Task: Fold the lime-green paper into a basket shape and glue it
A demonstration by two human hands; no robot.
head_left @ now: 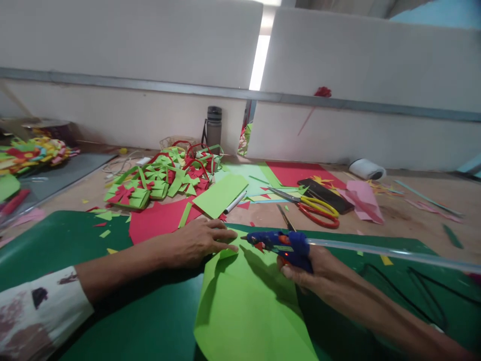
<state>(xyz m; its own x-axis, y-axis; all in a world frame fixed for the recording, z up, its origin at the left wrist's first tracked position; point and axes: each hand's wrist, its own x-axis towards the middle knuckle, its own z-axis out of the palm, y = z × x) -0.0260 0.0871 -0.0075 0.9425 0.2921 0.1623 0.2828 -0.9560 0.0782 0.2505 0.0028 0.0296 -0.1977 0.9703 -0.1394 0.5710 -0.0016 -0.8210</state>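
Observation:
A large light-green paper sheet (255,296) lies in front of me on a dark green mat (150,306), its left edge folded up into a flap. My left hand (199,240) grips the far left corner of this sheet near the fold, fingers bent over the paper. In my right hand (306,265) is a blue hot glue gun (291,245) with a small red light lit. Its nozzle points left, close to my left fingertips above the paper. A long clear glue stick (368,249) sticks out of its back to the right.
Beyond the mat lie scissors (319,206) with yellow and red handles, a white marker (236,201), red paper (158,223) and a dark case (330,195). Small green paper bags (131,193) with red bows are heaped near a grey bottle (214,125). A black cord (398,291) crosses the mat's right side.

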